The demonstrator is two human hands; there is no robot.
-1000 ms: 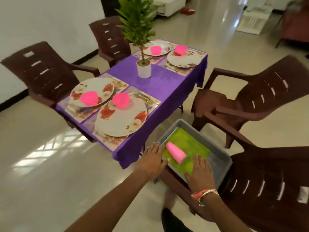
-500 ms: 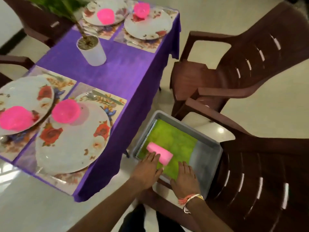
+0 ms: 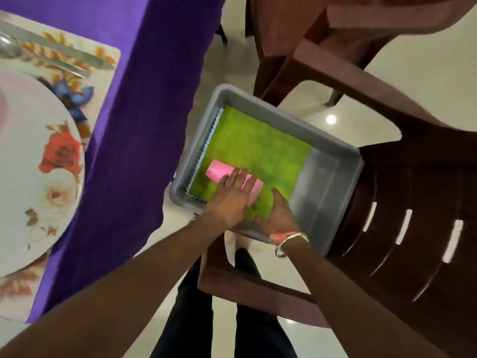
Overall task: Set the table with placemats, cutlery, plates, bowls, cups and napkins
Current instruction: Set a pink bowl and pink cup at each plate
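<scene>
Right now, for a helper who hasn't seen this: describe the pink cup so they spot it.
Beside the purple table, a brown chair holds a grey tub. On its green napkins a pink cup lies sideways under the left hand, the only pink thing inside.

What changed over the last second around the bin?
The left hand moved from the near-left rim of the grey bin rightward onto the pink cup, fingers now lying across it; no lift yet. The right hand stays on the green napkins, the cup still lies on its side on them, and the bin is still on the chair.
</scene>
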